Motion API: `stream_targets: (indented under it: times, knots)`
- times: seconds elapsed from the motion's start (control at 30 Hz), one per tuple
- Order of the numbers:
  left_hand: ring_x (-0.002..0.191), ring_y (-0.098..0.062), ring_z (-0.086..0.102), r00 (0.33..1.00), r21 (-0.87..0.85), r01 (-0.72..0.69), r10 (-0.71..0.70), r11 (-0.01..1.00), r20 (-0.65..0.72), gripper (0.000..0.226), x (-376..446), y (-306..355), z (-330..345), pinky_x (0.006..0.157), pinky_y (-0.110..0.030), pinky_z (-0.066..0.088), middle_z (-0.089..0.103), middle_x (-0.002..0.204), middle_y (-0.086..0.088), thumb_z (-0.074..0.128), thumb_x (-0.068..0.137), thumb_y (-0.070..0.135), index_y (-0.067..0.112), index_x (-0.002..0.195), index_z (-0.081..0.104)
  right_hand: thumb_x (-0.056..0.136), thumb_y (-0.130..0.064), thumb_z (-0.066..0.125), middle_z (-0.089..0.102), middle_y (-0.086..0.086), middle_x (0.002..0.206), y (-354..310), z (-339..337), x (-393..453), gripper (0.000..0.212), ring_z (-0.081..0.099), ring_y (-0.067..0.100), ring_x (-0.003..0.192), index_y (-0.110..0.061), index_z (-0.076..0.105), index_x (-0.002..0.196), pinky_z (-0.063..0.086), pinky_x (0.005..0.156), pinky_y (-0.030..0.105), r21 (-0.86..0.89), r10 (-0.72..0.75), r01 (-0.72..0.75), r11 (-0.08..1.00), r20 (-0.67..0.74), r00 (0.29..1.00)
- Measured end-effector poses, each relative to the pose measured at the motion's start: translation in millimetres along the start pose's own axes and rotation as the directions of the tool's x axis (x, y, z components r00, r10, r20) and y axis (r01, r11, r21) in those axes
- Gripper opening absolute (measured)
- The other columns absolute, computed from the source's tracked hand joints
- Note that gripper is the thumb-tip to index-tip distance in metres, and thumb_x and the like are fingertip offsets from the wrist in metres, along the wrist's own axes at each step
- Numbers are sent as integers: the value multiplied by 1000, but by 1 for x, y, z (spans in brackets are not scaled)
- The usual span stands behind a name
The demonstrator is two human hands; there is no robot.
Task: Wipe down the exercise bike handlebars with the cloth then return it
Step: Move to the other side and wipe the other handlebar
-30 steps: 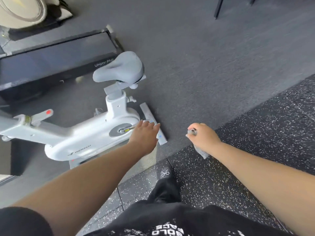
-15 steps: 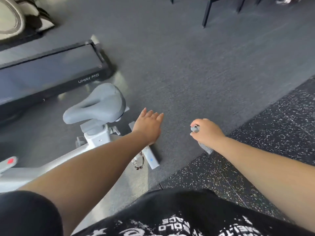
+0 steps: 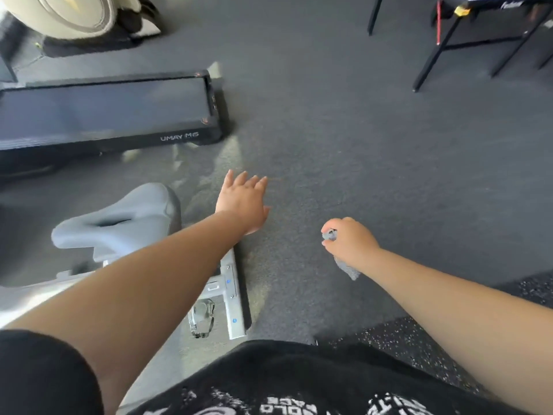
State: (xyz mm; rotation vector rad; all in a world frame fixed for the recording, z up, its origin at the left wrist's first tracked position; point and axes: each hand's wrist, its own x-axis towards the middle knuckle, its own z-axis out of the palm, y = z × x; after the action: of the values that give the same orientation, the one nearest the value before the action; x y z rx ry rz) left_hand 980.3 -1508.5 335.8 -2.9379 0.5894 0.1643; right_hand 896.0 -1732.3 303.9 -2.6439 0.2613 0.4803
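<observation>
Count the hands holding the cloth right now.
1. The right hand grips the grey cloth, whose ends stick out on both sides of the fist. The left hand is open, fingers spread, above the floor beside the bike seat.

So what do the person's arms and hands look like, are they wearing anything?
Both forearms are bare, with no gloves, rings or watch showing on the left hand or the right hand. A black short sleeve covers the left upper arm. The black top has white print.
</observation>
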Motion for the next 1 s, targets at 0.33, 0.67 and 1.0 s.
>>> stream_targets:
  times: [0.33,0.67,1.0]
  knots:
    - [147,-25,10,976,23,216,-216,976,31,72,38,-52,9,118,-48,-5,24,157,-1,40,93,47,20,152,9,73,-38,78,42,-2,119,-36,-31,107,57,55,22,107,-34,53,124,46,86,33,-43,-228,251,967,291,929]
    - [146,-28,16,933,39,357,-358,933,44,76,161,-155,4,118,-48,5,23,158,-4,41,93,50,19,152,5,78,-14,64,43,0,121,-119,-47,249,50,55,23,99,-32,53,124,47,78,32,-21,-337,362,932,314,888]
    - [147,-26,10,909,74,412,-415,908,34,75,247,-246,-3,119,-49,2,20,159,-3,38,93,53,18,152,8,80,-17,66,43,-1,120,-199,-74,384,45,56,20,91,-30,54,122,43,71,28,-67,-430,471,879,311,847]
